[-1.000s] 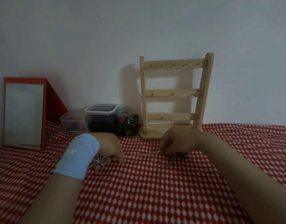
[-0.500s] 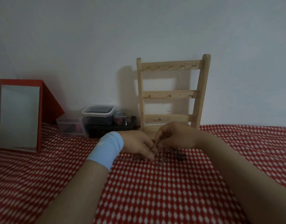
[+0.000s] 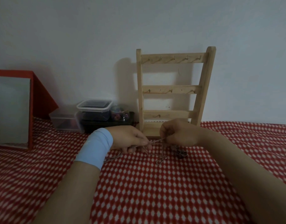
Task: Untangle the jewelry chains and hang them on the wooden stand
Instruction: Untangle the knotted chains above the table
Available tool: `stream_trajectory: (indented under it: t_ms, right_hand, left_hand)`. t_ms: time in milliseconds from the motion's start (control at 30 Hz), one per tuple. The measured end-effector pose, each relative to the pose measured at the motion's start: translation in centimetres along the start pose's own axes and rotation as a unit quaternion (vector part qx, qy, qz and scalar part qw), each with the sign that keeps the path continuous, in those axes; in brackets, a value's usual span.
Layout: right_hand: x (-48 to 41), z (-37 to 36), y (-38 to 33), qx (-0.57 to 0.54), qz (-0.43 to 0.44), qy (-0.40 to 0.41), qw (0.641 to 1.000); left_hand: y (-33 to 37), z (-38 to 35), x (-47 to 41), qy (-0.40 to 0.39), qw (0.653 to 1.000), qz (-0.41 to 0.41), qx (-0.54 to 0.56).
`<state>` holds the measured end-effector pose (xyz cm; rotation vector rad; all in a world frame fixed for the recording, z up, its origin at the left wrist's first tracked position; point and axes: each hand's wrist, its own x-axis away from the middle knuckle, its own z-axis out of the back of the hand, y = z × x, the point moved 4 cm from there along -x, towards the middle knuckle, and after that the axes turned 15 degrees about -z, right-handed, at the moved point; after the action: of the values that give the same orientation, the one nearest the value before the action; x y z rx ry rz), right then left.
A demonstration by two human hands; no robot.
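Silver chain (image 3: pixel 156 140) runs left-right, taut between both hands. Left hand (image 3: pixel 131 139) and right hand (image 3: pixel 178 135) each pinch it.

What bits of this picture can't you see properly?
Head view only.
The chains: too thin and dim to count or find the knots.
Where the left hand and right hand pinch them: hidden by curled fingers.
The dark lump beside the right hand: blurred, unclear what it is.
The wooden stand base: partly hidden behind the hands.
The mirror: cut off by the left edge.
The plastic box contents: too dark.
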<state>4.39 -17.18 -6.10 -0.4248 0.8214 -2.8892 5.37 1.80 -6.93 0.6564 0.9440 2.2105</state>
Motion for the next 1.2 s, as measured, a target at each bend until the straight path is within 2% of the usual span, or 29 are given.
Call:
stream_trajectory:
  t_ms: [167,233,300,367,633,800,900,967,1067,1200]
  right_hand:
    - [0.5,-0.4,-0.8,0.046,-0.001,-0.009,0.999]
    - [0.7,-0.7,-1.5,-0.006,0.020,-0.004,1.000]
    - [0.9,-1.3,-2.2,-0.071,0.033,-0.031,0.996]
    - [0.8,-1.8,-2.4,-0.083,0.040,-0.040,0.995]
    - [-0.1,-1.3,-1.3,-0.183,0.022,0.041,0.982]
    - [0.0,-1.7,-1.8,-0.097,0.030,0.089,0.991]
    - [0.4,-2.1,-2.7,-0.139,0.071,0.081,0.984]
    - [0.6,-2.6,-3.0,-0.148,0.069,0.049,0.985]
    - [0.2,-2.9,-2.8,-0.125,0.060,0.044,0.989]
    - [-0.2,-2.5,-1.5,-0.018,0.014,0.021,1.000]
  left_hand:
    - [0.0,1.1,0.5,0.007,0.999,-0.026,-0.020]
    - [0.1,1.3,0.4,0.024,0.999,-0.032,-0.020]
    - [0.3,1.4,0.4,0.035,0.999,-0.038,-0.017]
    - [0.3,1.6,0.5,0.037,0.998,-0.048,-0.024]
    - [0.9,2.0,1.3,0.047,0.998,-0.031,-0.002]
    - [1.2,2.5,1.6,0.085,0.995,-0.025,-0.047]
    - [1.9,2.5,1.3,0.123,0.991,-0.053,-0.018]
    - [2.2,2.4,1.4,0.136,0.989,-0.062,0.005]
    - [2.5,2.9,1.8,0.161,0.982,-0.049,0.089]
    - [1.3,5.2,3.4,0.147,0.987,0.043,-0.043]
